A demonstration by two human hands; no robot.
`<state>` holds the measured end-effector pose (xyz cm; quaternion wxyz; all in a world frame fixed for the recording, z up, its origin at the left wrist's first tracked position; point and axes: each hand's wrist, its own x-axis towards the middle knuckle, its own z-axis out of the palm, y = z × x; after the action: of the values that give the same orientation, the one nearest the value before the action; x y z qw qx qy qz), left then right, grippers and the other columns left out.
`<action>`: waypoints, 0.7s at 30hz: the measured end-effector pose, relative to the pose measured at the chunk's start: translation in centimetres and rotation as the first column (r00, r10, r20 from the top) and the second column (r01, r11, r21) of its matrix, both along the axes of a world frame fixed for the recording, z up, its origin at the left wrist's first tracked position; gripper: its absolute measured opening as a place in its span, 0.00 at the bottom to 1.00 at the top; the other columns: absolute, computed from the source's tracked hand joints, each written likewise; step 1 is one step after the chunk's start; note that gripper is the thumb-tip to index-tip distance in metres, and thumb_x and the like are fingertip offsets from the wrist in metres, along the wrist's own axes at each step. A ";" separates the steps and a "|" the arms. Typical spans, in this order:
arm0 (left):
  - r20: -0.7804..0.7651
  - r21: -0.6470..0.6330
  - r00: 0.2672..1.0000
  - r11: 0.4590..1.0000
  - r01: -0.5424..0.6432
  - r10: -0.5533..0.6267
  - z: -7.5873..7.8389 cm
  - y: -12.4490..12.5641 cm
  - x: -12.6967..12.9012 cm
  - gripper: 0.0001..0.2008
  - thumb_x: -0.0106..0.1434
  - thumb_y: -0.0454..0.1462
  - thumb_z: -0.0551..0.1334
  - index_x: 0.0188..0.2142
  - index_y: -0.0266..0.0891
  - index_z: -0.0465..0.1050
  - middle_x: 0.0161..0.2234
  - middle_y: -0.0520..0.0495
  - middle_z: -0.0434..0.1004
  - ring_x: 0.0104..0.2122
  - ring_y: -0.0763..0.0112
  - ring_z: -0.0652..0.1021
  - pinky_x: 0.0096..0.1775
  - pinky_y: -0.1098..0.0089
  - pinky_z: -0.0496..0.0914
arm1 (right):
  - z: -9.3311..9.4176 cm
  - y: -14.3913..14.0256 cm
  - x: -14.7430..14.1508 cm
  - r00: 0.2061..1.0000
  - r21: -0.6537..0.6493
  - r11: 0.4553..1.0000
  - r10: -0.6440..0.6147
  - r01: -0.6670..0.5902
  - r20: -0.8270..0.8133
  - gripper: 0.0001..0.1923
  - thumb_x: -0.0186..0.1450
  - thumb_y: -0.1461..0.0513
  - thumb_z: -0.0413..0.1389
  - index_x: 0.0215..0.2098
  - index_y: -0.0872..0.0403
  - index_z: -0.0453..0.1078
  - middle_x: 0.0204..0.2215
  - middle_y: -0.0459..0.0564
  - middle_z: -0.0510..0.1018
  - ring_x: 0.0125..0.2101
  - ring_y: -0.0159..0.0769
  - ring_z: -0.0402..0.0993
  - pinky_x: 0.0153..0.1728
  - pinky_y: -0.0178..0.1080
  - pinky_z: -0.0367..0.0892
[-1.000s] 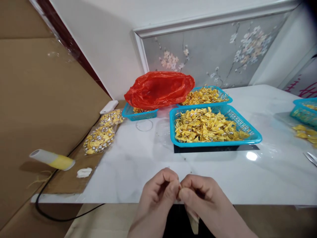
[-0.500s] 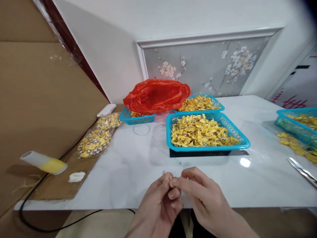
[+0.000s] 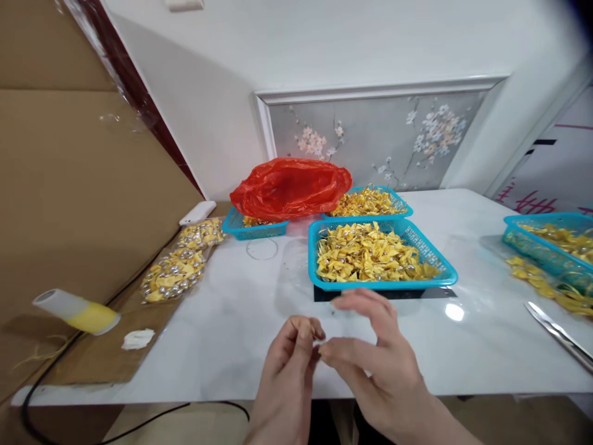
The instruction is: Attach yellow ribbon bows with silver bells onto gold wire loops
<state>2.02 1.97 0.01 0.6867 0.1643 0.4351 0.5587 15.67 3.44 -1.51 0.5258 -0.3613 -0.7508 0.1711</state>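
My left hand (image 3: 291,366) is closed in a pinch above the front of the white table (image 3: 208,346). Whatever lies between its fingertips is too small or hidden to make out. Close beside it, the thumb and forefinger of my right hand (image 3: 385,364) are pressed together at the left fingertips, while its other fingers are lifted and spread. Just beyond my hands stands a blue basket (image 3: 382,286), heaped with yellow ribbon bows (image 3: 365,250) that carry silvery beads.
A red plastic bag (image 3: 291,188) lies over a small blue basket (image 3: 254,232); another basket (image 3: 403,204) is behind. Bagged bows (image 3: 173,272), a white-and-yellow tube (image 3: 76,311) and a black cable are left. Scissors (image 3: 558,334) and a further basket (image 3: 546,238) are right.
My right hand's upper fingers have lifted and spread away from the pinch. My left hand has turned, its fingers curling in. The view has tilted slightly upward.
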 end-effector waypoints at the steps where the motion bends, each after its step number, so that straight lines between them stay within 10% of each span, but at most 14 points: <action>1: -0.015 0.043 1.000 0.999 -0.011 0.012 0.3 0.3 0.0 0.12 0.62 0.40 0.68 0.26 0.37 0.71 0.34 0.51 0.75 0.35 0.76 0.73 0.41 0.80 0.68 | 0.5 0.3 0.0 0.997 -0.117 0.993 0.020 -0.029 -0.074 0.09 0.67 0.69 0.56 0.36 0.49 0.75 0.51 0.51 0.71 0.57 0.43 0.61 0.56 0.49 0.56; 7: -0.020 0.261 0.997 0.962 0.073 -0.070 2.7 1.3 0.3 0.10 0.65 0.40 0.64 0.28 0.39 0.73 0.47 0.51 0.75 0.30 0.74 0.78 0.39 0.69 0.74 | 3.6 3.1 0.4 0.850 -0.472 0.836 -0.013 -0.280 -0.527 0.04 0.66 0.57 0.62 0.33 0.47 0.76 0.47 0.46 0.76 0.56 0.39 0.66 0.50 0.40 0.67; 21: 0.246 0.291 0.968 0.948 -0.126 0.053 5.2 2.7 -4.1 0.13 0.52 0.26 0.73 0.27 0.34 0.69 0.23 0.57 0.66 0.20 0.84 0.69 0.22 0.83 0.68 | 9.0 11.0 3.6 0.908 -0.015 0.991 -0.129 0.134 -0.399 0.04 0.70 0.64 0.54 0.35 0.54 0.68 0.33 0.47 0.77 0.35 0.32 0.75 0.41 0.38 0.69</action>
<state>-2.05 4.66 5.20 0.6735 0.1807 0.2664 0.6655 19.28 14.46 7.54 0.6805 -0.3652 -0.6027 0.2005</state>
